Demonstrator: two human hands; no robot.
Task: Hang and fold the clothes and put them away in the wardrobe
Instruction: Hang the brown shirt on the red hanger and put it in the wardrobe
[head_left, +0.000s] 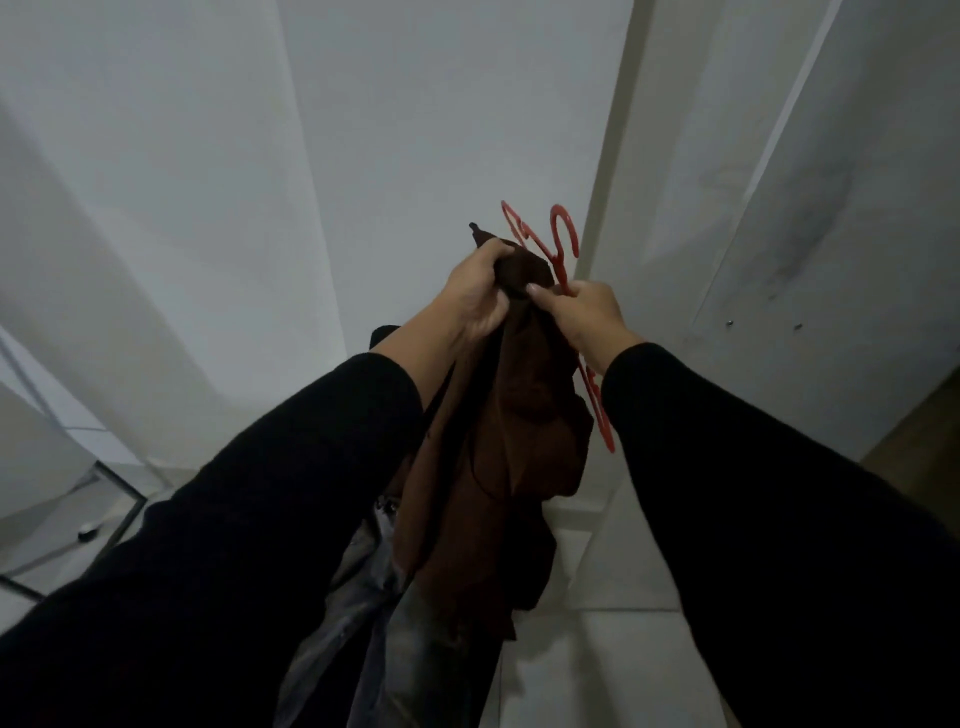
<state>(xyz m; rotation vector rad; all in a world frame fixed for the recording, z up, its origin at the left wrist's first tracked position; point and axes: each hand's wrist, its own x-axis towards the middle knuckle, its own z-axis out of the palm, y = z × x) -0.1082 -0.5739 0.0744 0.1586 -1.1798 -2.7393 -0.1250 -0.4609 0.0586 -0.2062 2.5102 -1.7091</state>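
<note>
up against the white wardrobe door, the left hand is clenched round the bunched brown garment. the right hand pinches the cloth together with a red hanger. grey jeans hang beneath, black sleeves hiding much of them.

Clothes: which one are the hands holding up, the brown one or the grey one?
The brown garment. Both the left hand and right hand clutch its top by the red hanger; the grey one lies lower, unheld.

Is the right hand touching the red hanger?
Touching. The head view shows the right hand with its fingers closed around the red hanger, whose hook sticks up above the fist beside the brown garment.
</note>
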